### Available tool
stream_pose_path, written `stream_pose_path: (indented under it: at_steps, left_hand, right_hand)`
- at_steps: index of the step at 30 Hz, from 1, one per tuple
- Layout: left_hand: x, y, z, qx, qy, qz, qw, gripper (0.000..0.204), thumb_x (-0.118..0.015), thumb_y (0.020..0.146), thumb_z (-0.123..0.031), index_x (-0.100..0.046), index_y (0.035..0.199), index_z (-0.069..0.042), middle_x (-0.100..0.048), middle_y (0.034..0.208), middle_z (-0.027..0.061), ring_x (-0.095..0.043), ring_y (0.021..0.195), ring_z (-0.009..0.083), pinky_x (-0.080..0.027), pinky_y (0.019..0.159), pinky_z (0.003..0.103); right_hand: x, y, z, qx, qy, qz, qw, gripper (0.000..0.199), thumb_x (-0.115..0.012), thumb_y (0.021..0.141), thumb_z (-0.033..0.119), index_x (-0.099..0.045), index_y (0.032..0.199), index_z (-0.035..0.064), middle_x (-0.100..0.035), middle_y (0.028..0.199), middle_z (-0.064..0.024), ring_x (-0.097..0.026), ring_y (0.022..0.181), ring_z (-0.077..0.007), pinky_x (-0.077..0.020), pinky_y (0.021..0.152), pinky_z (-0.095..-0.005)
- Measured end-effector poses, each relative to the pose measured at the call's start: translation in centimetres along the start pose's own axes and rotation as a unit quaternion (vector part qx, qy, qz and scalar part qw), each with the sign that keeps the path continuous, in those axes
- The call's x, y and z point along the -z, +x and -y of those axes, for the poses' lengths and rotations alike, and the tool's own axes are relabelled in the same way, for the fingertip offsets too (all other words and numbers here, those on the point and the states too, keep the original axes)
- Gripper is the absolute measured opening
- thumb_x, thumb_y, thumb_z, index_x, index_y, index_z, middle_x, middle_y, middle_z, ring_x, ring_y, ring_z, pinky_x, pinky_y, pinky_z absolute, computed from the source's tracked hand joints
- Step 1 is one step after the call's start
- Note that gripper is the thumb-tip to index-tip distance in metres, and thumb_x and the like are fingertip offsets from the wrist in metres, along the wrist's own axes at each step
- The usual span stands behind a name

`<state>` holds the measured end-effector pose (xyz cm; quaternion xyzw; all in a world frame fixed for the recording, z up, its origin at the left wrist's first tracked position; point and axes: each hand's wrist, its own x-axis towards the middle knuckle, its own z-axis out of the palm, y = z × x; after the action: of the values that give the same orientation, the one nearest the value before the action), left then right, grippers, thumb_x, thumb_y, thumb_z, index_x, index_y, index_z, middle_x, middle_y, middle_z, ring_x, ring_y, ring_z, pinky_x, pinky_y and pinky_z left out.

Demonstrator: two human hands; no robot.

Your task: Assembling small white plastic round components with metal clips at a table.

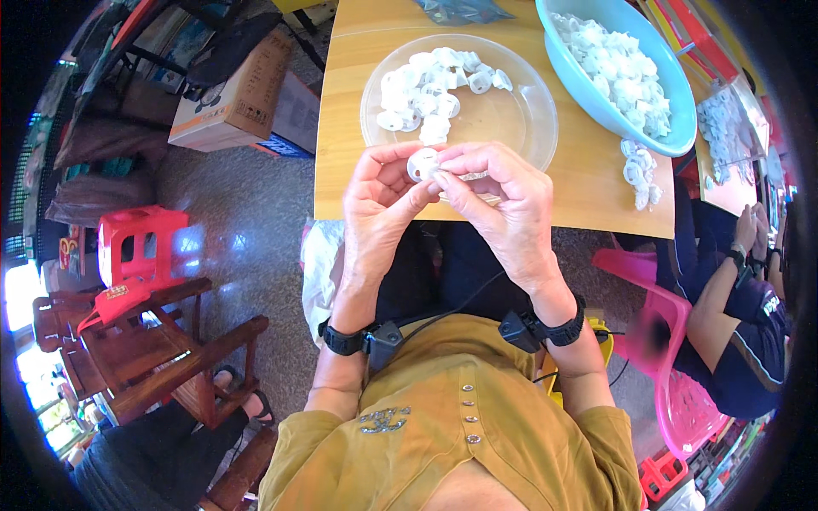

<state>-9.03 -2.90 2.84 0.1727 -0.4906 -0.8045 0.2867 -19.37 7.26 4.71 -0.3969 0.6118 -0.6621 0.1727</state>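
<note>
Plainly, in the head view, you hold a small white piece (420, 165) up over the desk (342, 128), where it shows against the near side of the round tray (532, 140). It is rounded, smooth and plastic-looking, with small dark openings in the visible face. Your left hand (371, 203) pinches it from the left between thumb and index, while your right hand (515, 204) has its fingers (466, 157) drawn together on the right side; their exact contact is partly hidden. That tray is shallow, clear and glossy, and similar white pieces (426, 85) lie jumbled across its left and far parts. Yellowish wood grain runs over the desk. Off to the right, a smooth-walled, light blue basin (569, 75) is heaped with whitish, crumpled-looking bits (618, 68). Just beside it lies a loose cluster (637, 175) of white pieces, and a crinkled, bluish plastic bag (464, 10) lies at the top of the view
</note>
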Motion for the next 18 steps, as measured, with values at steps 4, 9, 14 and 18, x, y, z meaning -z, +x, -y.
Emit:
stream_pose_path:
  at_steps: [4, 9, 14, 18]
  left_hand:
    - [0.14, -0.02, 0.05, 0.002, 0.004, 0.000, 1.000, 0.038, -0.066, 0.081, 0.001, -0.046, 0.114, 0.001, -0.060, 0.113, 0.0162, -0.059, 0.098, 0.0162, -0.050, 0.084, 0.028]
    - [0.13, -0.13, -0.04, 0.008, 0.015, -0.001, 1.000, 0.038, -0.066, 0.082, 0.000, -0.046, 0.114, 0.001, -0.060, 0.112, 0.0154, -0.059, 0.098, 0.0155, -0.050, 0.083, 0.027]
    - [0.10, -0.20, -0.11, 0.007, 0.018, 0.002, 1.000, 0.037, -0.067, 0.081, 0.001, -0.049, 0.113, 0.001, -0.060, 0.110, 0.0139, -0.059, 0.098, 0.0150, -0.049, 0.084, 0.026]
    - [0.29, -0.15, 0.15, -0.008, 0.042, 0.003, 0.999, 0.035, -0.067, 0.080, 0.002, -0.050, 0.111, 0.002, -0.061, 0.109, 0.0135, -0.059, 0.098, 0.0150, -0.049, 0.085, 0.027]
  right_hand:
    - [0.06, 0.07, 0.14, 0.024, -0.041, 0.001, 0.999, 0.011, -0.066, 0.079, -0.001, -0.063, 0.089, 0.0018, -0.064, 0.097, -0.0096, -0.066, 0.081, -0.0144, -0.0570, 0.066, -0.0242]
    - [0.08, -0.04, 0.13, 0.012, -0.023, 0.002, 1.000, 0.011, -0.065, 0.079, -0.002, -0.063, 0.089, 0.0016, -0.064, 0.097, -0.0097, -0.066, 0.080, -0.0140, -0.0572, 0.066, -0.0245]
    - [0.19, -0.09, 0.22, 0.016, -0.037, 0.006, 0.999, 0.011, -0.065, 0.079, -0.002, -0.063, 0.089, 0.0012, -0.065, 0.096, -0.0095, -0.066, 0.080, -0.0135, -0.0572, 0.066, -0.0244]
    - [0.26, -0.18, 0.01, -0.012, 0.001, 0.006, 1.000, 0.009, -0.065, 0.081, -0.001, -0.063, 0.090, -0.0001, -0.066, 0.095, -0.0094, -0.065, 0.081, -0.0124, -0.0564, 0.066, -0.0237]
